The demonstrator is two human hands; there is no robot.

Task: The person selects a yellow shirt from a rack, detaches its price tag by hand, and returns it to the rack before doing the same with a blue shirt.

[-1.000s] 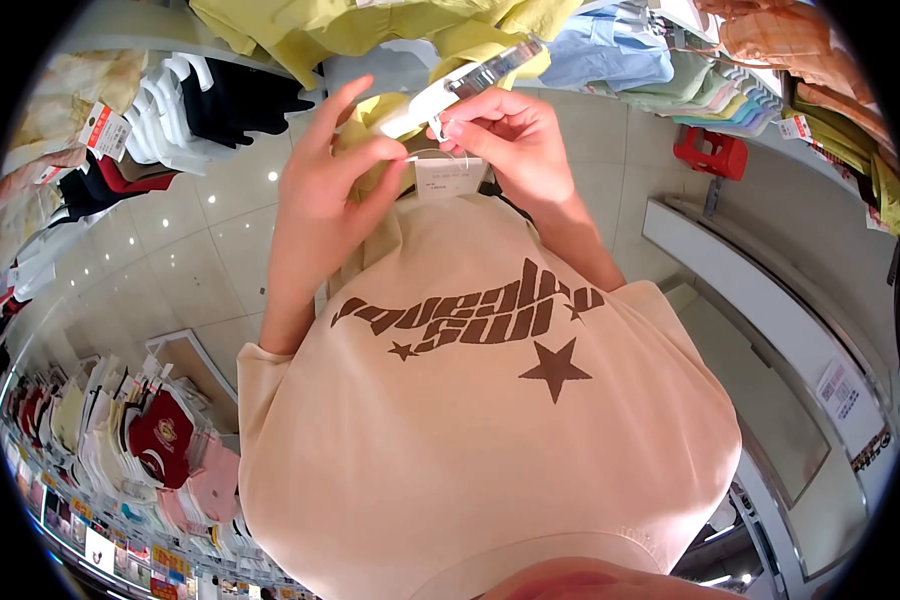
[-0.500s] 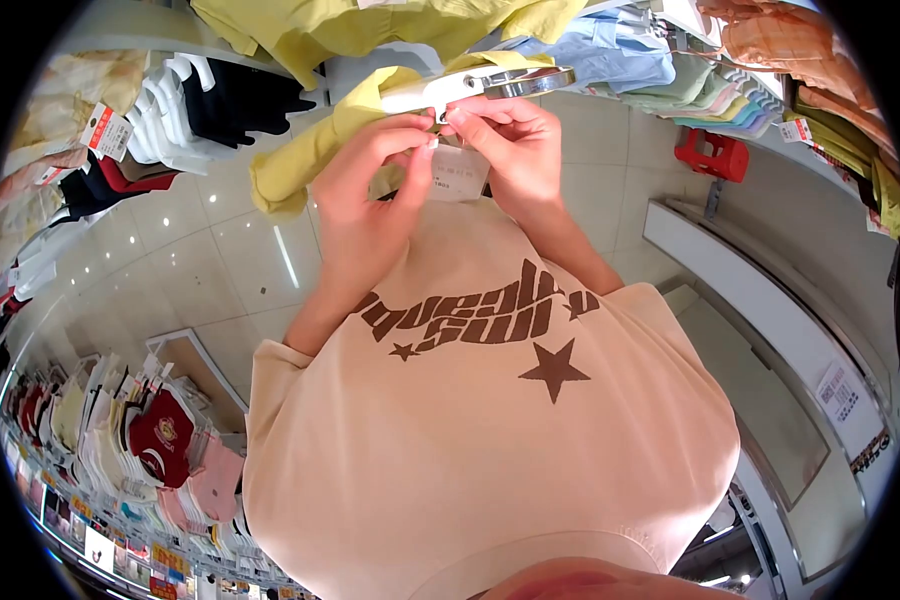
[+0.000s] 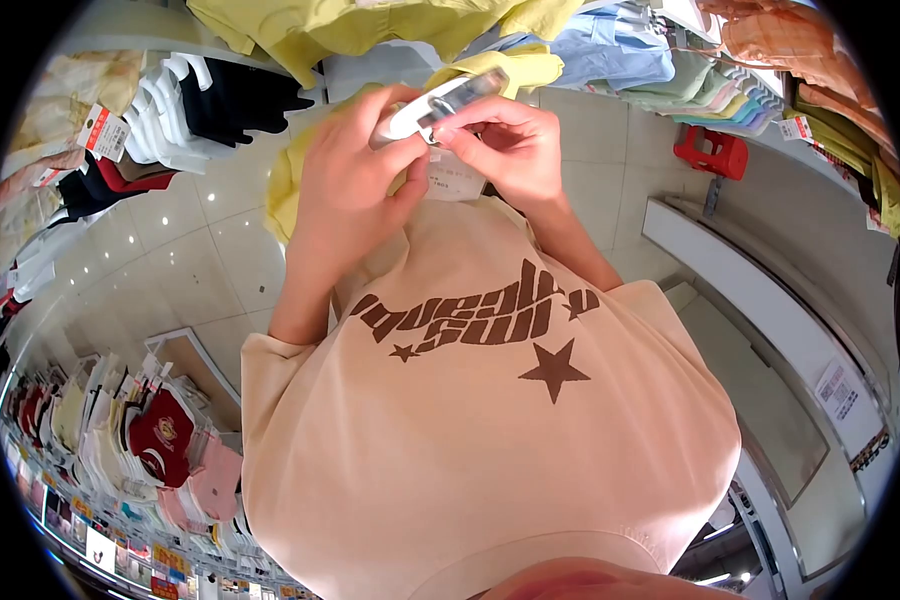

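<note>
My left hand (image 3: 355, 165) is closed around a white plastic piece with a shiny, clear or metallic end (image 3: 410, 120), tilted up to the right; its exact kind I cannot make out. Against that piece's lower edge, my right hand (image 3: 510, 145) pinches with thumb and forefinger; what lies between them is too small to tell. Just below the fingers hangs a white printed tag (image 3: 457, 180). A yellow garment (image 3: 288, 185) drapes behind the hands, partly hidden by the left one, with more of it showing above the white piece.
Yellow clothing (image 3: 370, 30) and blue clothing (image 3: 615, 50) hang ahead. Dark garments (image 3: 235, 100) on white hangers are at the left. A red plastic stool (image 3: 712, 153) stands on the tiled floor at the right, near a long white-framed panel (image 3: 760, 290). Racked clothes (image 3: 160, 435) fill the lower left.
The white piece has turned, its shiny end swinging up and left. My left hand has shifted up onto it, and the yellow garment has moved with it. My right hand stays nearly in place.
</note>
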